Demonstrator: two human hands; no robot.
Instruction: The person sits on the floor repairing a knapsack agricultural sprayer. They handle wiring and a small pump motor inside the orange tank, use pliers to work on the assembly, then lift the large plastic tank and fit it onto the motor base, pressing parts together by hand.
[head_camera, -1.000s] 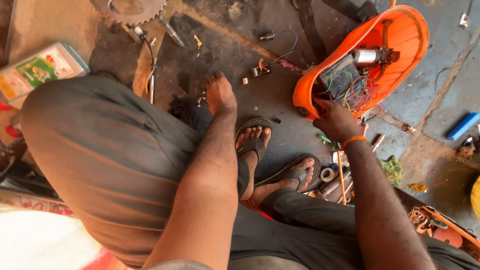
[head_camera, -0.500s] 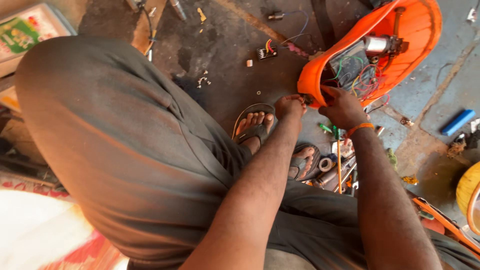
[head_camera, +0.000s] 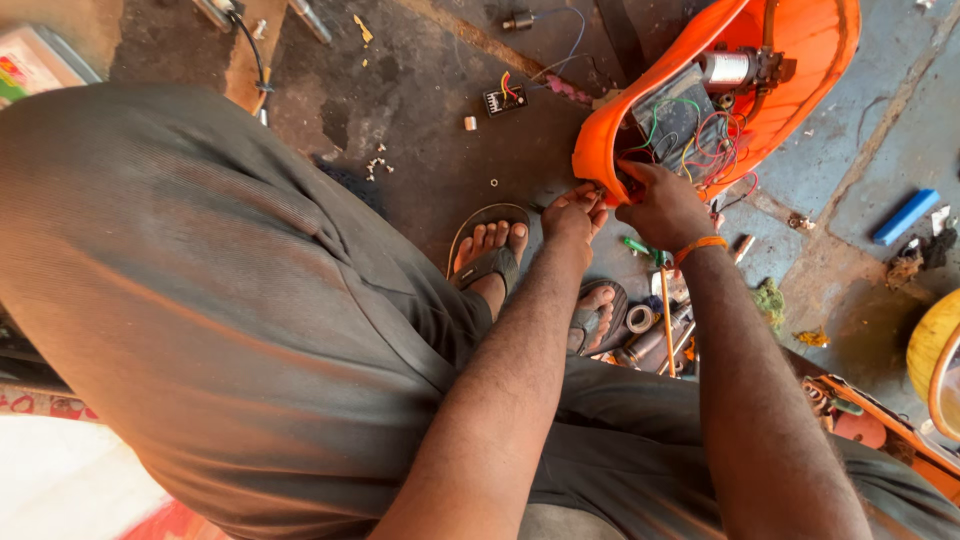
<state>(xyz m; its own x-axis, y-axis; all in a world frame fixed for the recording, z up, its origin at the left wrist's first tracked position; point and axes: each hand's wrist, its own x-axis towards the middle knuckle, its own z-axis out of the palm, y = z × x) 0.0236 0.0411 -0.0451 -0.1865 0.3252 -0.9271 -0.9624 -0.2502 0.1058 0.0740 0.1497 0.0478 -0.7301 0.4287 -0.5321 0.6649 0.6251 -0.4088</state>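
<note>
Since the earlier frame, the left hand (head_camera: 572, 212) has been brought from beside the sandalled foot (head_camera: 487, 250) up to the lower edge of the orange plastic shell (head_camera: 810, 70), seen at upper right. Its fingertips are pinched together there; what is pinched cannot be told. The right hand (head_camera: 662, 205) is closed on the shell's rim beside coloured wires (head_camera: 700, 140).

Orange shell (head_camera: 800, 60), lying open on the floor, tipped up. Inside: a grey board, a small silver motor (head_camera: 728, 68) and many thin wires (head_camera: 700, 140), red, green, yellow, all tangled near its lower edge.
</note>
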